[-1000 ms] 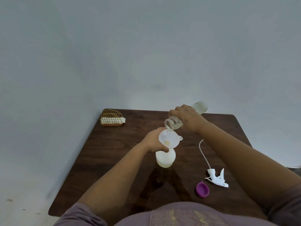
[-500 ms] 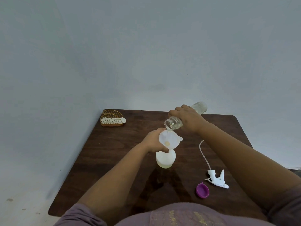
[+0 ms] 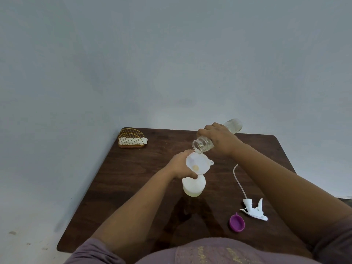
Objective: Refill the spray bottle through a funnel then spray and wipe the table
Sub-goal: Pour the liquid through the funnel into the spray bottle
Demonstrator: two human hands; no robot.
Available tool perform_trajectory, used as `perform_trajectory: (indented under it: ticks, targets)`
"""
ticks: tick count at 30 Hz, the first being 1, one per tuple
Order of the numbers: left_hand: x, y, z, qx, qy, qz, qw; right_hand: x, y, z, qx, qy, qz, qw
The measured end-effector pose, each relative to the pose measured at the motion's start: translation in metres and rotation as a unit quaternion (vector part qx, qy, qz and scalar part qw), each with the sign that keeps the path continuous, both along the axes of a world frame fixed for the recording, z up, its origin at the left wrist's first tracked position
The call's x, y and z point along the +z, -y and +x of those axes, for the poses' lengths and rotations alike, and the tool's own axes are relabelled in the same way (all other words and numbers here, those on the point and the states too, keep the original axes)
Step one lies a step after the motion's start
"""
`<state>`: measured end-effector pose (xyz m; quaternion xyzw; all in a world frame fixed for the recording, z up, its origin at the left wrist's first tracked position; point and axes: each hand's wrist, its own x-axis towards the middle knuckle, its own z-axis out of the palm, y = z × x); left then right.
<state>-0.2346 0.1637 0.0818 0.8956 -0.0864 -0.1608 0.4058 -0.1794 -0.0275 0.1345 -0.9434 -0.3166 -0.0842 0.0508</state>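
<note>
1. Two hands are sharing the pour: the left hand (image 3: 180, 165) is wrapping its grip round the neck where the funnel (image 3: 197, 163) is sitting in the spray bottle (image 3: 194, 186), which is standing upright on the bench (image 3: 137, 178).
2. Just above and beyond that grip, the right hand (image 3: 219, 139) is clenching its grip round the clear refill bottle (image 3: 203, 144), which is tilting mouth-down, its lip hanging at the funnel's far rim.
3. Keeping the mouth over the funnel's bowl, not its edge, is what the pour is calling for; a slow tilt is likely letting the narrow spout drain without backing up.
4. Pinning the funnel firmly is mattering too, since a light plastic funnel is probably tipping easily under a stream.
5. Nearer the person than the right grip, the trigger sprayer (image 3: 254, 209) with its dip tube and a purple cap (image 3: 237, 223) are lying on the bench, well apart from the pour.
6. Far to the left of the left grip, a wire napkin holder (image 3: 131, 139) is waiting for wiping.
</note>
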Motion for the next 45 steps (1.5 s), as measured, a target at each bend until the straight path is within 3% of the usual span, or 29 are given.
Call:
perform_trajectory:
  ticks: [45]
  targets:
    - [0.0, 0.0013, 0.0011, -0.005, 0.007, 0.008, 1.0, 0.0066, 0.0007, -0.0037, -0.003, -0.02, 0.002, 1.0]
